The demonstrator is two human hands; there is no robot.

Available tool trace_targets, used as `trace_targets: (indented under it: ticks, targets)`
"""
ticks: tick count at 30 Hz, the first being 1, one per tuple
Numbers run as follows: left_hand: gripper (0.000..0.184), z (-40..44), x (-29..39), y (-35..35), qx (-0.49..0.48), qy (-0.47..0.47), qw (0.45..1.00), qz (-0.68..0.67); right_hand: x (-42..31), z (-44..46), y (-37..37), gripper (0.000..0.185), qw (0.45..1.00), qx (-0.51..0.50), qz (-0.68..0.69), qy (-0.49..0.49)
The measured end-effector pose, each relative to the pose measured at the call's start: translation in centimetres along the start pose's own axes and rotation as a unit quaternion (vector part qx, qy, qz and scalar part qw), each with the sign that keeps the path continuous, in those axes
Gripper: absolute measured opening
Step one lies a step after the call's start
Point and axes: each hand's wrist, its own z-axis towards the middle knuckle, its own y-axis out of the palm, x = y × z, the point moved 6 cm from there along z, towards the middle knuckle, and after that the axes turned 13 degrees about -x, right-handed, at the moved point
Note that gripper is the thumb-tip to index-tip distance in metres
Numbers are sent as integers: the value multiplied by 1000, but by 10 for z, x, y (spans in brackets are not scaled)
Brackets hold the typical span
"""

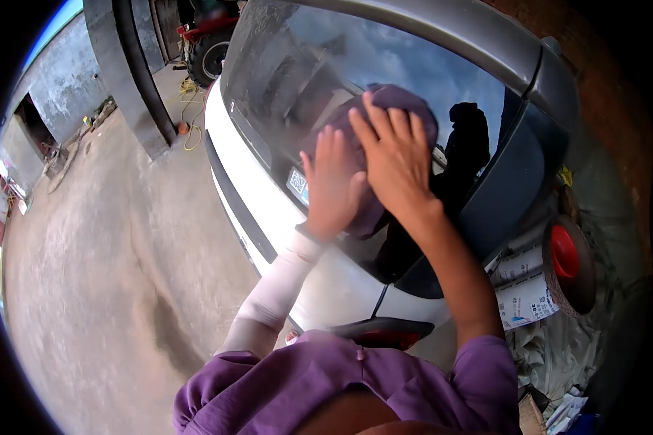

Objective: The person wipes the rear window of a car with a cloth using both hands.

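Note:
A dark purple cloth lies against the dark glass window of a white and grey car. My right hand is spread flat over it, fingers apart and pointing up the glass. Beside it, a little lower and to the left, my left hand also rests flat on the cloth, slightly blurred, with the thumb held out. A pale sleeve covers the left forearm. Near the left hand, a small sticker with a square code is on the glass. Sky and a dark silhouette are reflected in the window.
A red tail light sits low on the car, close to my body. On the right are a round container with a red object, printed sacks and crumpled sheeting. Concrete floor and a pillar lie left; a red wheeled machine stands behind.

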Motion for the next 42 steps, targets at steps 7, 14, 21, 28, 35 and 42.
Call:
trace_targets:
  ticks: [7, 14, 21, 28, 35, 42]
  targets:
    - [75, 0, 73, 14, 60, 99, 993, -33, 31, -60, -35, 62, 997, -47, -13, 57]
    - [70, -62, 72, 41, 18, 57, 998, -37, 1, -101, -21, 52, 986, -134, 24, 98]
    - [59, -44, 29, 34, -61, -83, 987, 125, -29, -57, 18, 55, 987, -145, 12, 65]
    - [69, -29, -31, 17, -19, -134, 987, 83, -64, 1, 63, 55, 991, -116, 56, 35]
    - [76, -26, -53, 8, 2, -172, 984, 45, -87, 31, 79, 53, 985, -155, 69, -15]
    - [68, -41, -32, 39, -43, -137, 988, 53, -72, -18, 52, 56, 983, -152, 102, -14]
